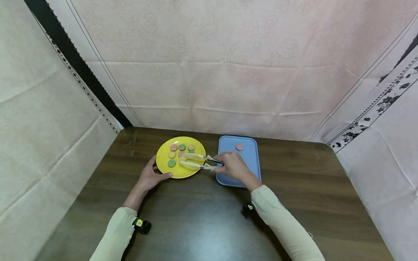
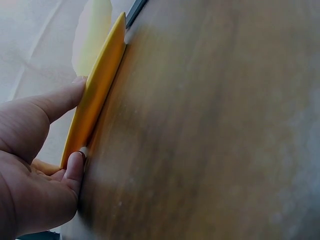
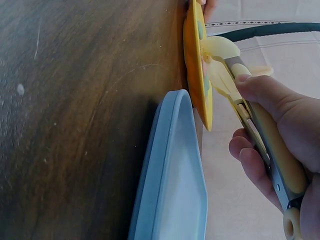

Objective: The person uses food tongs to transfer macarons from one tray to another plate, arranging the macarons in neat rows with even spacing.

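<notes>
A yellow plate (image 1: pixel 166 171) carries several small pink, green and yellow discs that look like macarons. My left hand (image 1: pixel 149 178) grips its left rim, the thumb on the upper side and fingers (image 2: pixel 75 172) at the underside. In my right hand (image 1: pixel 232 166) is a pair of tongs (image 3: pixel 280 145) with pale yellow tips, reaching over the plate from the right. The tips stand apart, with a yellow macaron (image 1: pixel 183 158) between them; whether they touch it I cannot tell. A pink macaron (image 1: pixel 239 147) lies on the blue tray (image 1: pixel 249 159), partly under my right hand.
Plate and tray stand side by side near the far edge of the dark wooden table (image 1: pixel 196 217). A pale patterned cloth (image 1: pixel 228 90) hangs behind the table, with further cloth at both sides. Each wrist bears a small black camera.
</notes>
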{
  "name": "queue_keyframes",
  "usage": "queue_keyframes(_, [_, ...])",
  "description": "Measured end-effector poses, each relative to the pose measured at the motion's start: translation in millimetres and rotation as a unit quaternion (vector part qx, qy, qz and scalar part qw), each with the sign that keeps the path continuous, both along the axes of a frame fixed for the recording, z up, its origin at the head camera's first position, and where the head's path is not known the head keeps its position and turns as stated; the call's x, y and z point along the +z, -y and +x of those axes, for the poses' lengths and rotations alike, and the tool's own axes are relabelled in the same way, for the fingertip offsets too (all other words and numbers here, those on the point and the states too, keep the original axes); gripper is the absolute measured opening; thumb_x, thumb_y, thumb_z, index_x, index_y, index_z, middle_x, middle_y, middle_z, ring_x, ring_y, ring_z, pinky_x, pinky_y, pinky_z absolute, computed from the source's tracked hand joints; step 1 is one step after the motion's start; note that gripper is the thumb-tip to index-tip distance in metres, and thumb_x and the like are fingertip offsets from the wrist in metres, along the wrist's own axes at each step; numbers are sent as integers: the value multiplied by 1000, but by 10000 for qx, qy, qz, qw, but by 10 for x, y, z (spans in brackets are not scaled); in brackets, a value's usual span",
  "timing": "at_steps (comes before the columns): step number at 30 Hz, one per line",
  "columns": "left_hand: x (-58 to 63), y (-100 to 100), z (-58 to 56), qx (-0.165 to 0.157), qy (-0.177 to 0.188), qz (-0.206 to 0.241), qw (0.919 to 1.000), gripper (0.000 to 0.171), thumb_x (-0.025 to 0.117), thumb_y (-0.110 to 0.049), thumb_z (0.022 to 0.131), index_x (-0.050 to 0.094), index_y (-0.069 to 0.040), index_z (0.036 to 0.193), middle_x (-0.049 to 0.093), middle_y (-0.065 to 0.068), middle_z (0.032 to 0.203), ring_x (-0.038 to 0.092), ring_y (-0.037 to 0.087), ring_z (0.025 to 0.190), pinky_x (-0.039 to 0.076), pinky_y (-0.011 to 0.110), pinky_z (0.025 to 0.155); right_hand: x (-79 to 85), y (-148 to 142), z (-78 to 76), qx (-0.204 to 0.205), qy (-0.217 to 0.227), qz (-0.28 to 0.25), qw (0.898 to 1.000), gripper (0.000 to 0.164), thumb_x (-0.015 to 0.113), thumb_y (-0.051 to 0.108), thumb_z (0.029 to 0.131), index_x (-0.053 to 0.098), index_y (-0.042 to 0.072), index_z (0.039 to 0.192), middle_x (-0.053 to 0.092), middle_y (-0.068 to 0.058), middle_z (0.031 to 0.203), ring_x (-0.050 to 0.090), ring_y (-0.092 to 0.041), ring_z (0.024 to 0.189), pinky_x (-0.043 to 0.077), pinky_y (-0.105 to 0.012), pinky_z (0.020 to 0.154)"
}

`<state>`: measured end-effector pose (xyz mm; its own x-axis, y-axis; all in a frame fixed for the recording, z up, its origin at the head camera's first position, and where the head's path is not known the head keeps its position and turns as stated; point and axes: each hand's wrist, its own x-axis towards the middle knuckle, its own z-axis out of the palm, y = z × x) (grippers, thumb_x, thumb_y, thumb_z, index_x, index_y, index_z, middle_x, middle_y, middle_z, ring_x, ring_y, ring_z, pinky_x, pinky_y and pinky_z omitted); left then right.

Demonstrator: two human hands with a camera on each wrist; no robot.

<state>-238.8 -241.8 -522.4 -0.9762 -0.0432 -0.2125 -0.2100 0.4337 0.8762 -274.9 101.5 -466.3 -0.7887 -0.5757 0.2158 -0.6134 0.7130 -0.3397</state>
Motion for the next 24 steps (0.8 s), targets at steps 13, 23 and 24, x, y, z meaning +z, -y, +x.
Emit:
queue_keyframes(13, [0, -8, -12, 0, 13, -17, 10000, 120, 87, -31, 83, 3, -5, 164, 33, 25, 157, 42, 38, 136, 49, 41, 96, -12, 46, -3, 121, 61, 183, 9997, 45, 85, 36, 85, 77, 6, 117, 76, -7, 103, 70, -19, 85, 57, -38, 74])
queue_keyframes(23, [-15, 10, -4, -46, -59, 17, 10000, 119, 88, -31, 83, 4, -6, 164, 36, 25, 153, 43, 38, 132, 52, 35, 89, 109, -149, 75, 82, -96, -174, 9998, 47, 86, 36, 83, 77, 6, 118, 77, -7, 101, 69, -16, 85, 56, -37, 74])
queue_keyframes(24, [-17, 14, 0, -32, -47, 10, 10000, 120, 88, -31, 83, 4, -6, 165, 36, 25, 153, 43, 38, 132, 52, 34, 87, 137, -196, 87, 69, -151, -228, 9996, 47, 86, 36, 83, 77, 6, 118, 77, -7, 100, 69, -16, 83, 56, -37, 72])
